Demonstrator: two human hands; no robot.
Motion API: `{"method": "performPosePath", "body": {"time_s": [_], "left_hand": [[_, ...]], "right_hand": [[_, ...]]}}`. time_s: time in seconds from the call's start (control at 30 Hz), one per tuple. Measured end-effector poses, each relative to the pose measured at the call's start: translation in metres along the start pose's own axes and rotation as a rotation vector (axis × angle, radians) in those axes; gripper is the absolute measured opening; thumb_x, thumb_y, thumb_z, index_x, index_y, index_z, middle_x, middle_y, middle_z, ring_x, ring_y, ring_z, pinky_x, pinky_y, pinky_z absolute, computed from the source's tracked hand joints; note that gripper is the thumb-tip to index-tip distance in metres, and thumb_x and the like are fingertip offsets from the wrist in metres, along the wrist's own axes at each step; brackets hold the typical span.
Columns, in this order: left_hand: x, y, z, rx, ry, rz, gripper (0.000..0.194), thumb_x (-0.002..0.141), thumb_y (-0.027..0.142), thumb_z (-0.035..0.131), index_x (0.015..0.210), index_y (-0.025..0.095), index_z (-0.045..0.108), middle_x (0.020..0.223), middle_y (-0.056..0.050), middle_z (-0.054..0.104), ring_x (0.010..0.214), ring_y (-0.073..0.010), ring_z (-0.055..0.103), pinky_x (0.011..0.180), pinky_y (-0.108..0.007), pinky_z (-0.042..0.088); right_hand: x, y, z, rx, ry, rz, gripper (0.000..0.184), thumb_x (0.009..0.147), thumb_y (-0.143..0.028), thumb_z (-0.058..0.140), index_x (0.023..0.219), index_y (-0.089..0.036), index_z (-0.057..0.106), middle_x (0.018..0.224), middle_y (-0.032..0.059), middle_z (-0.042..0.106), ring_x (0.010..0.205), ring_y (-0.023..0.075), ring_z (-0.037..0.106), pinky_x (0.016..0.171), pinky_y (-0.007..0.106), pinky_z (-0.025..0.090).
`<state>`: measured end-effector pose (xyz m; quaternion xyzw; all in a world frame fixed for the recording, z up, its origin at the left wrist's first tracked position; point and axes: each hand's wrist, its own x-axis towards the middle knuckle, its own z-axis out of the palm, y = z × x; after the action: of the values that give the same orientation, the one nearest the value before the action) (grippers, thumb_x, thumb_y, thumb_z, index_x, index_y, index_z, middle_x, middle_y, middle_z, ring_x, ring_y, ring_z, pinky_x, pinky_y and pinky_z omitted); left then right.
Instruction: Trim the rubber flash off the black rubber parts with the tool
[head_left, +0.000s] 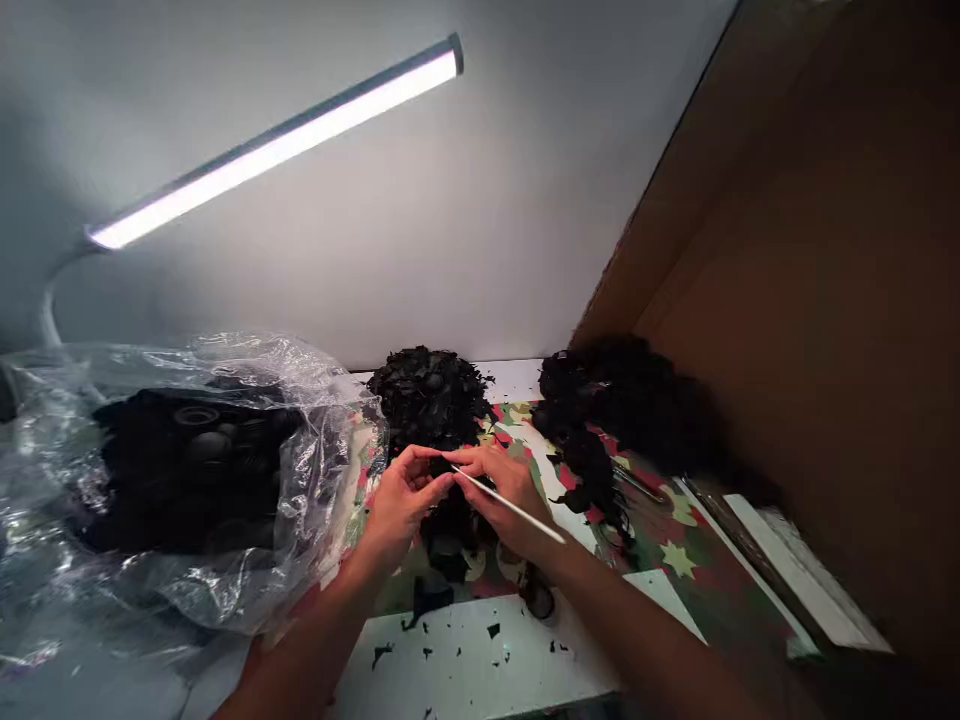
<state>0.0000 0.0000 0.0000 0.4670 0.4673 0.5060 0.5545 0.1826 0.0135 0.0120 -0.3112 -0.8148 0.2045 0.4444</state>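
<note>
My left hand (409,497) is closed, its thumb and fingers pinching a small black part (441,465) that looks like rubber. From the other side, my right hand (510,497) meets it with the fingertips touching. A thin white stick-like tool (517,508) lies in the right hand's grip, its tip by the black part and its back end out over the wrist. The fingers hide most of the part. Just beneath both hands is a pile of black pieces (448,555), and a heap of black scraps (431,395) rises behind them.
To the left, a clear plastic bag (315,510) holds many black round parts (210,445). More black pieces (630,400) are heaped at the right, near a metal tool (641,485) and a cardboard wall (810,300). Black crumbs dot the white board (450,675). A tube lamp (285,145) shines overhead.
</note>
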Motion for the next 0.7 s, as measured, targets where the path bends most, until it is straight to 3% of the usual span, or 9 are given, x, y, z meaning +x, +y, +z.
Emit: {"method": "performPosePath", "body": {"time_s": [0.13, 0.23, 0.3, 0.37, 0.43, 0.53, 0.6, 0.7], "left_hand": [[-0.007, 0.006, 0.007, 0.040, 0.030, 0.118, 0.031, 0.077, 0.032, 0.081, 0.098, 0.019, 0.064, 0.092, -0.003, 0.072, 0.086, -0.0170, 0.067, 0.078, -0.027, 0.051], [-0.010, 0.012, 0.010, -0.018, 0.055, 0.144, 0.031, 0.078, 0.032, 0.080, 0.102, 0.019, 0.066, 0.104, -0.005, 0.072, 0.086, -0.0164, 0.067, 0.076, -0.026, 0.053], [-0.009, 0.014, 0.010, -0.098, 0.063, 0.114, 0.032, 0.079, 0.033, 0.080, 0.104, 0.020, 0.066, 0.104, -0.004, 0.070, 0.077, -0.0134, 0.067, 0.069, -0.024, 0.052], [-0.006, 0.014, 0.009, -0.197, 0.047, 0.053, 0.034, 0.079, 0.033, 0.079, 0.108, 0.022, 0.066, 0.100, -0.001, 0.068, 0.071, -0.0112, 0.065, 0.065, -0.023, 0.051], [-0.003, 0.011, 0.006, -0.273, 0.024, 0.002, 0.033, 0.080, 0.034, 0.078, 0.109, 0.022, 0.066, 0.104, -0.002, 0.068, 0.072, -0.0106, 0.065, 0.067, -0.023, 0.051], [0.000, 0.007, 0.003, -0.265, 0.012, -0.029, 0.030, 0.082, 0.035, 0.077, 0.106, 0.019, 0.069, 0.108, -0.004, 0.069, 0.074, -0.0094, 0.064, 0.069, -0.021, 0.050], [0.000, 0.005, 0.002, -0.222, 0.011, -0.031, 0.031, 0.082, 0.035, 0.077, 0.106, 0.018, 0.069, 0.093, -0.002, 0.070, 0.071, -0.0096, 0.062, 0.067, -0.021, 0.048], [-0.003, 0.004, 0.001, -0.127, -0.046, -0.012, 0.031, 0.085, 0.037, 0.074, 0.109, 0.019, 0.066, 0.082, -0.002, 0.071, 0.070, -0.0128, 0.062, 0.068, -0.024, 0.048]], "right_hand": [[0.002, 0.008, 0.010, -0.175, 0.065, 0.062, 0.017, 0.101, -0.021, 0.046, 0.105, -0.021, 0.062, 0.108, 0.0087, 0.073, 0.102, 0.0232, 0.066, 0.096, 0.040, 0.046], [0.005, 0.023, -0.001, -0.263, -0.006, 0.365, 0.015, 0.094, -0.018, 0.049, 0.084, -0.020, 0.061, 0.085, 0.0059, 0.071, 0.084, 0.0229, 0.066, 0.084, 0.038, 0.047], [0.008, 0.032, -0.011, -0.257, -0.049, 0.446, 0.019, 0.087, -0.015, 0.051, 0.069, -0.021, 0.053, 0.074, 0.0027, 0.069, 0.073, 0.0202, 0.064, 0.075, 0.033, 0.047], [0.010, 0.034, -0.019, -0.176, -0.054, 0.452, 0.023, 0.084, -0.014, 0.052, 0.063, -0.022, 0.047, 0.080, 0.0026, 0.071, 0.079, 0.0199, 0.067, 0.074, 0.031, 0.047], [0.012, 0.030, -0.022, -0.011, 0.002, 0.439, 0.019, 0.085, -0.015, 0.052, 0.067, -0.022, 0.048, 0.100, 0.0039, 0.073, 0.096, 0.0212, 0.068, 0.082, 0.032, 0.049], [0.013, 0.018, -0.019, 0.225, 0.085, 0.392, 0.016, 0.093, -0.017, 0.043, 0.094, -0.023, 0.058, 0.119, 0.0054, 0.068, 0.106, 0.0201, 0.067, 0.091, 0.035, 0.050], [0.013, 0.012, -0.015, 0.246, 0.009, 0.362, 0.024, 0.098, -0.018, 0.039, 0.112, -0.024, 0.057, 0.116, 0.0055, 0.068, 0.103, 0.0187, 0.067, 0.090, 0.035, 0.050], [0.010, 0.010, -0.006, 0.143, -0.169, 0.304, 0.017, 0.102, -0.023, 0.044, 0.113, -0.022, 0.058, 0.110, 0.0062, 0.067, 0.100, 0.0197, 0.063, 0.087, 0.034, 0.049]]}}
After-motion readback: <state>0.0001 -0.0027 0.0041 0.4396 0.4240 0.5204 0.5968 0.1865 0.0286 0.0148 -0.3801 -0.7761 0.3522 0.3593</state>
